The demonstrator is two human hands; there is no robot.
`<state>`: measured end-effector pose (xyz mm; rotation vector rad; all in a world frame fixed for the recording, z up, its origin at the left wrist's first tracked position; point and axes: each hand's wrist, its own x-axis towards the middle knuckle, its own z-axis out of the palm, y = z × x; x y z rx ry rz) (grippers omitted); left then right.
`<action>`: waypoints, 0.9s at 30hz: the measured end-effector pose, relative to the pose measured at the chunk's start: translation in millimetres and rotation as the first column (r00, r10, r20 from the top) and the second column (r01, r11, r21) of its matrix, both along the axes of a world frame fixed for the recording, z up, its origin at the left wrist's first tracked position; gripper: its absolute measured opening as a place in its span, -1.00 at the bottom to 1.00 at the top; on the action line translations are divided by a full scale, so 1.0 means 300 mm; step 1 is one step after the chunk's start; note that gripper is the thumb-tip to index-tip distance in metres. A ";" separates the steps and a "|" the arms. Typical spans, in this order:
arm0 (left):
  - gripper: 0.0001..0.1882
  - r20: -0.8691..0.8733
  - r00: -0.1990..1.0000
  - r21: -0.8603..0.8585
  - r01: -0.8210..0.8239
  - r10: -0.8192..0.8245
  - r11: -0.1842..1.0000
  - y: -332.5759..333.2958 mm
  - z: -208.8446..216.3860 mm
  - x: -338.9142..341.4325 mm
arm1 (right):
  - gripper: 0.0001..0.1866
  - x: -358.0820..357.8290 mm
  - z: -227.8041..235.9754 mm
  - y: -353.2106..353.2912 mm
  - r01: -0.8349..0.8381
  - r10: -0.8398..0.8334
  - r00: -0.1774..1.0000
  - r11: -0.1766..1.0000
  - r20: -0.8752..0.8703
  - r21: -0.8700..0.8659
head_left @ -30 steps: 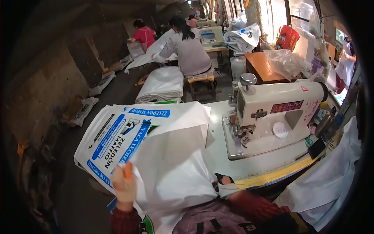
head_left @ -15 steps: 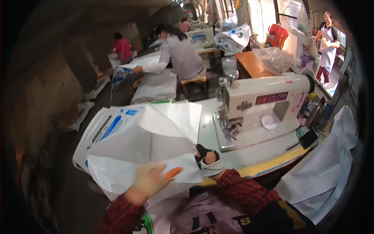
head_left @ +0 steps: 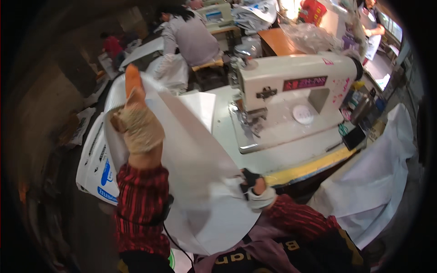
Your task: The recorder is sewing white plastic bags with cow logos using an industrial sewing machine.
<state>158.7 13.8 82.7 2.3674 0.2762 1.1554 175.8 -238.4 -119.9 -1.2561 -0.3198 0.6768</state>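
Observation:
A large white woven sack (head_left: 191, 177) spreads across my lap and the table's left part, its sheet pulled up and outward. My left hand (head_left: 139, 123), in a pale worn glove with an orange cover on one finger, reaches over the sack's far left part. That covered finger is stretched out; the other fingers are mostly hidden. At the sack's right edge, my right hand (head_left: 258, 190), with a black finger covering and a pale wrist wrap, is closed on the white material. Beneath lie more printed sacks (head_left: 98, 168), with blue and black marks.
A white sewing machine (head_left: 296, 91) stands on the yellow-edged table (head_left: 300, 169). Scissors (head_left: 342, 130), a black flat object (head_left: 354, 138) and a dark bottle (head_left: 364, 107) lie at its right. White cloth (head_left: 368, 177) hangs at the right. A seated co-worker (head_left: 191, 38) is ahead.
My left hand has moved up and away over the sack, whose sheet is now raised and stretched. My right hand stays at its edge. The whole view has shifted.

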 end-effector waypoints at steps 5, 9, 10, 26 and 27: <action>-0.73 -0.454 0.884 0.313 0.038 0.115 0.949 -0.033 -0.243 0.347 | -0.69 -0.082 -0.222 -0.099 0.085 0.135 0.857 0.915 0.497 -0.394; -0.70 -0.401 0.825 -0.532 0.144 -0.398 0.834 0.004 -0.710 0.441 | -0.68 -0.022 -0.328 -0.307 0.042 0.236 0.878 0.828 0.416 -0.559; -0.70 -0.406 0.812 -0.542 0.156 -0.419 0.826 -0.048 -0.767 0.455 | -0.69 -0.023 -0.350 -0.344 0.062 0.265 0.862 0.791 0.432 -0.609; -0.53 -0.986 0.061 0.151 0.734 0.158 0.662 -0.113 -0.521 0.437 | -0.47 0.287 0.078 -0.047 -0.008 0.552 0.783 0.470 0.287 -0.882; -0.37 -0.951 -0.306 -0.196 0.511 -0.036 0.837 -0.080 -0.587 0.347 | -0.35 0.292 0.087 -0.025 0.001 0.532 0.798 0.471 0.285 -0.882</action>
